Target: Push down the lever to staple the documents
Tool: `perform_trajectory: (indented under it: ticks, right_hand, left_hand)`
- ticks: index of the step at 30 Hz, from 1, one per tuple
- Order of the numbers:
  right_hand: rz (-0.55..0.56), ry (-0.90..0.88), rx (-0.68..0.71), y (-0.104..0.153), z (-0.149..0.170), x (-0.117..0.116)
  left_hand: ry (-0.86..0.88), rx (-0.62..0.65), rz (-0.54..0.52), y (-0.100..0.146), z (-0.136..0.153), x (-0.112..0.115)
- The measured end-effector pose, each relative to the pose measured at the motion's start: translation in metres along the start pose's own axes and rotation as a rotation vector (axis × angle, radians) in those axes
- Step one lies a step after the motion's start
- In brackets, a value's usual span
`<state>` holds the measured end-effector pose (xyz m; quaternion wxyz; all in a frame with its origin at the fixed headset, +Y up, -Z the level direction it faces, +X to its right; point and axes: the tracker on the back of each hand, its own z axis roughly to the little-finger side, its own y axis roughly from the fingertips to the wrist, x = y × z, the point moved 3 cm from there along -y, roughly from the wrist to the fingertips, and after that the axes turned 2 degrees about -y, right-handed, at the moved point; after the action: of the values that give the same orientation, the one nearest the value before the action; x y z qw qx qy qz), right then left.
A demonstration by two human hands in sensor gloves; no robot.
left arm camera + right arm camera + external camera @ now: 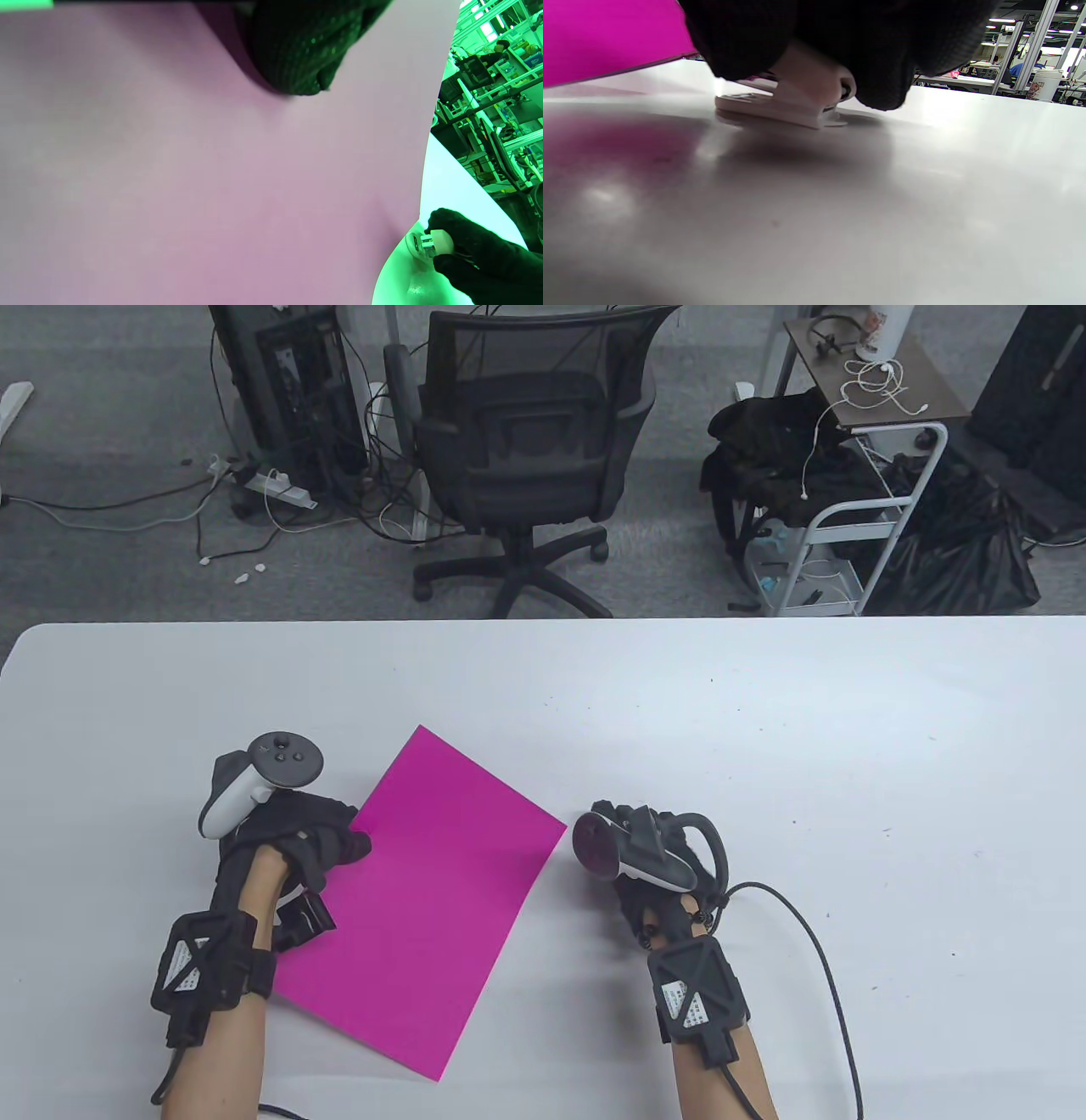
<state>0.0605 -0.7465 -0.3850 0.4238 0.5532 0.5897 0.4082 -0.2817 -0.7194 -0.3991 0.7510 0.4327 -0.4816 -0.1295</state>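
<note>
A magenta sheet of paper (433, 899) lies slanted on the white table (764, 746). My left hand (335, 840) rests on the paper's left edge, and a gloved fingertip (297, 51) touches the sheet (191, 169). My right hand (624, 819) is at the paper's right corner. There it grips and presses down on a small white stapler (780, 108), whose base lies flat on the table. The paper's corner (606, 34) reaches toward the stapler's mouth. The tracker hides the stapler in the table view. It shows in the left wrist view (437, 242) under the right hand (475, 254).
A black cable (814, 933) runs from my right wrist across the table toward the near edge. Beyond the table's far edge stand an office chair (534, 449) and a white cart (857, 517).
</note>
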Motion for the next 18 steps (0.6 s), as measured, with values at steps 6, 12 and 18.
perform_trajectory:
  ticks: [6, 12, 18]
  right_hand:
    - [-0.001, 0.001, 0.000, 0.000, 0.000, 0.000]
    - [-0.001, 0.001, 0.000, 0.000, 0.000, 0.000]
    - [-0.002, 0.001, 0.000, 0.000, 0.000, 0.000]
  left_hand:
    - [-0.015, 0.003, 0.011, -0.005, -0.008, 0.007]
    - [-0.035, -0.007, 0.015, -0.008, -0.014, 0.011]
    - [-0.049, -0.011, 0.019, -0.012, -0.018, 0.015]
